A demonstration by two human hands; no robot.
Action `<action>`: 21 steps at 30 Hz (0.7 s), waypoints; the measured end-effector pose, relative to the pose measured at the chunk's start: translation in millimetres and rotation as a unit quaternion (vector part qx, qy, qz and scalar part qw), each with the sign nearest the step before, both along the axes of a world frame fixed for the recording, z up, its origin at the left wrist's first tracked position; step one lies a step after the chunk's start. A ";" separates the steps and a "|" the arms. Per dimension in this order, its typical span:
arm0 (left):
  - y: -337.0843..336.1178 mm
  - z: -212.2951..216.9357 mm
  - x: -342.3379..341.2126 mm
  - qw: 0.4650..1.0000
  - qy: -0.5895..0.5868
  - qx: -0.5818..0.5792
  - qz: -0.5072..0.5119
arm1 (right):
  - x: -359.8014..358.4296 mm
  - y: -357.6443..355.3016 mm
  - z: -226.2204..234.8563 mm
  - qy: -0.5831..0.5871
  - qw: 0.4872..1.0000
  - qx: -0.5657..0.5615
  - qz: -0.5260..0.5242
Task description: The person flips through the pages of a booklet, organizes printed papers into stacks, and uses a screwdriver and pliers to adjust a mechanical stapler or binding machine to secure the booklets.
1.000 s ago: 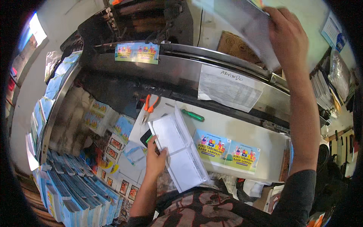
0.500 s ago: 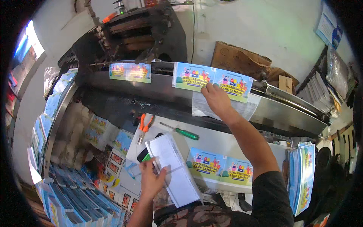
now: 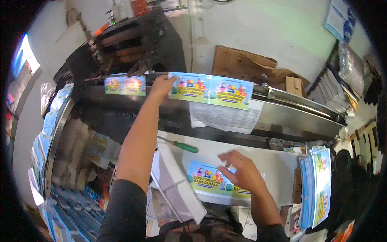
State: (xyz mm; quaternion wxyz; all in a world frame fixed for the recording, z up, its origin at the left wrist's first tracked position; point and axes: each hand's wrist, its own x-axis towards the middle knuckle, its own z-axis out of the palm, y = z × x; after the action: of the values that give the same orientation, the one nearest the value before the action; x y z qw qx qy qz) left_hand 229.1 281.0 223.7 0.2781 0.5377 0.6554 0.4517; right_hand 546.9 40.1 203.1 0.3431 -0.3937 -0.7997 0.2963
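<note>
My left hand [image 3: 163,85] reaches up to the metal machine and pinches the left edge of a printed cover sheet [image 3: 209,91]. That sheet is wide, blue and yellow, with cartoon figures, and lies along the machine's bar. My right hand [image 3: 242,169] hovers over the white table, fingers apart and slightly curled, holding nothing. Under it lies a matching printed sheet [image 3: 205,179], partly covered by the hand. A white paper stack [image 3: 177,187] rests at the table's near left edge, jutting toward me. My left forearm hides part of the table's left side.
A green screwdriver [image 3: 185,147] lies on the table [image 3: 278,169]. A smaller printed piece [image 3: 125,85] sits farther left on the machine, and a white sheet [image 3: 225,117] hangs below the bar. Stacks of printed sheets stand right [image 3: 316,187] and left [image 3: 76,222]. Cardboard [image 3: 246,66] leans behind.
My left hand has moved from the white paper stack up to the cover sheet's left edge. My right hand has left that sheet and come down over the table. The view has shifted slightly.
</note>
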 end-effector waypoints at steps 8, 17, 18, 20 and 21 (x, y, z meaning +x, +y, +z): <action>-9.3 19.8 33.3 0.998 0.002 -0.016 -0.059 | 56.8 -57.6 -28.1 0.000 0.983 -0.114 -0.140; -195.2 -3.8 -34.7 0.986 0.001 0.137 0.091 | -32.9 -62.8 -39.2 -0.004 0.990 -0.142 0.026; -230.5 -23.8 -42.1 0.984 -0.015 0.132 0.119 | -47.7 -64.5 -43.3 0.003 0.994 -0.099 0.055; -303.3 -65.1 -41.0 0.974 -0.032 0.039 0.220 | -77.4 -69.3 -60.2 0.012 0.994 -0.019 0.111; -336.7 -83.2 -36.2 0.971 -0.088 0.000 0.224 | -86.8 -72.1 -68.7 -0.034 0.989 0.010 0.143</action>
State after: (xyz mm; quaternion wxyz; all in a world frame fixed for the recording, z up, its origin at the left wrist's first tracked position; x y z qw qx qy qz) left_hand 192.9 -55.7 140.5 0.2268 0.3356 0.7317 0.5482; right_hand 460.0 -32.0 134.4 0.2741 -0.2819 -0.8618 0.3204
